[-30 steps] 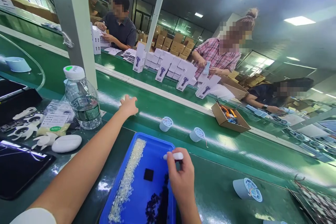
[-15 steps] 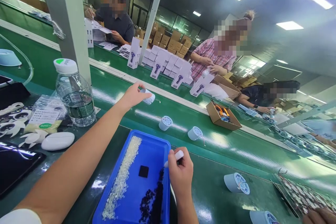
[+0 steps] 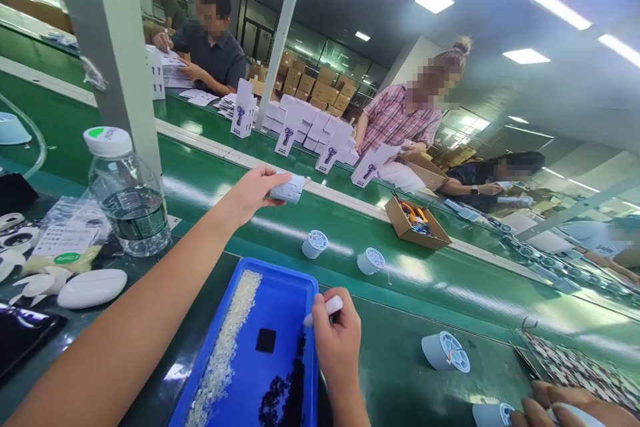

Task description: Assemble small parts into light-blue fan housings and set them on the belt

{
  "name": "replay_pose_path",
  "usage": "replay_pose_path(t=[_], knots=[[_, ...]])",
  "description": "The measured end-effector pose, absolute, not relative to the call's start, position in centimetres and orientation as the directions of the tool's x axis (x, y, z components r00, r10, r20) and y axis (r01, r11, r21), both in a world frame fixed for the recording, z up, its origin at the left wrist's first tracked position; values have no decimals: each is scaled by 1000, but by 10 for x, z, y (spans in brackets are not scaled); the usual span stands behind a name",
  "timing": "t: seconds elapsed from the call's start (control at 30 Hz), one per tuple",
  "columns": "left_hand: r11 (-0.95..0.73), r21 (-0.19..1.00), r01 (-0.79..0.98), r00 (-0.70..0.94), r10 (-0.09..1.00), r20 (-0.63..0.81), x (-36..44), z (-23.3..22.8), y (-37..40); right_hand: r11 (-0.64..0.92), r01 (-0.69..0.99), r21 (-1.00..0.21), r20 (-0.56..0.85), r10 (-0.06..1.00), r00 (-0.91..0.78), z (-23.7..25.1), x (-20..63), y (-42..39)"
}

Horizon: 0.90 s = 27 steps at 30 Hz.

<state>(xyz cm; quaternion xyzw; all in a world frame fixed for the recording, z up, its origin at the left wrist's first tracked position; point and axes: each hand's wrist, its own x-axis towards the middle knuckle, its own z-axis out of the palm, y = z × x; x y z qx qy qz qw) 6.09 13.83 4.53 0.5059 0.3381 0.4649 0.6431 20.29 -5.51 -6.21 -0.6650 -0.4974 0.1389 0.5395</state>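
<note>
**Pale Blue Housing (image 3: 291, 188) Held Out Above the Green Belt (image 3: 360, 220)**

Nearest the wearer, a blue tray (image 3: 277, 310) carries clear rings (image 3: 220, 353), a black square (image 3: 266, 340) and small black pieces (image 3: 296, 380). At its right rim the right hand (image 3: 337, 333) pinches a white pen-like tool (image 3: 327, 308). A co-worker's hand (image 3: 565, 395) reaches in at lower right, near a matching cup (image 3: 446, 351) on the bench. At left stands a water bottle (image 3: 131, 207), close to the outstretched forearm and perhaps the easiest thing to knock.

Farther out, two more cups (image 3: 315, 244) sit on the belt. Beyond them the left hand grips the housing, thumb on top; whether it touches the belt cannot be told. It looks like light, stiff, smooth plastic, probably slippery, best held by its round wall, clear of any delicate wiring at the end. Past it, a cardboard box (image 3: 423, 240) of tools and upright white cartons (image 3: 289, 135) line the far side.
</note>
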Motion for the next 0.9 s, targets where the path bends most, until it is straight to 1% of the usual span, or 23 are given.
replay_pose_path(t=[0.13,0.27,0.37,0.53,0.73,0.9], knots=[[122,908,-401,346,938,27,65,57,131,94,491,-866,362,795,487,-61,204,-53],[205,852,-482,351,936,-27,70,66,125,106,497,-861,363,812,456,-60,204,-48],[224,845,-485,359,933,-41,73,70,123,105,503,-858,363,816,450,-57,204,-45],[213,854,-475,352,935,-37,76,74,121,131,497,-858,398,783,479,-52,204,-45],[164,894,-418,294,955,-37,81,83,118,182,501,-846,446,756,479,-45,203,-43],[122,918,-378,261,965,-21,83,86,116,191,514,-836,470,733,492,-41,203,-42]])
